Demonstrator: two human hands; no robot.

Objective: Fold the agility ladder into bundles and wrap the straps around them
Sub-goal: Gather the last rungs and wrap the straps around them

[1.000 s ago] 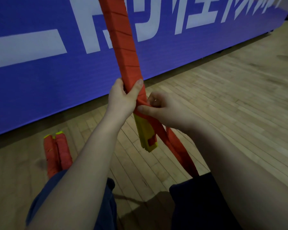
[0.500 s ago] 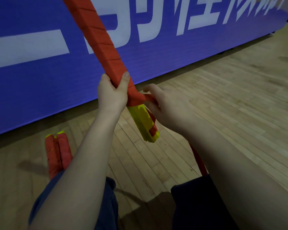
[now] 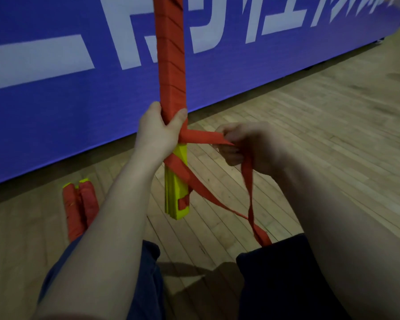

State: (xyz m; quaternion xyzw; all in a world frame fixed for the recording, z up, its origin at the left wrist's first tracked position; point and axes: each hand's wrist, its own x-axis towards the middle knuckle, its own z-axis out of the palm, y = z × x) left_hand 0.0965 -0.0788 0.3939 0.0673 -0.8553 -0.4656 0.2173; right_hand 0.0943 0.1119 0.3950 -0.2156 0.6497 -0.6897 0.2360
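Swung back upright since half a second ago, the ladder bundle [image 3: 171, 72] stands in the left hand [image 3: 158, 132], whose grip is wrapped around its spiral-wound red cloth above bare yellow plastic slats. Right hand [image 3: 245, 144] pinches the flat red strap [image 3: 203, 137], pulled taut rightward. Two wrapped bundles [image 3: 79, 211] lie on the wooden floor [image 3: 310, 139] at left.

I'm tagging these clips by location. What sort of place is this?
Probably an indoor sports hall or gym. The floor is strip hardwood like a court, a long blue banner with large white lettering runs along its edge, and the person is wrapping an agility ladder bundle, with wrapped bundles lying nearby.
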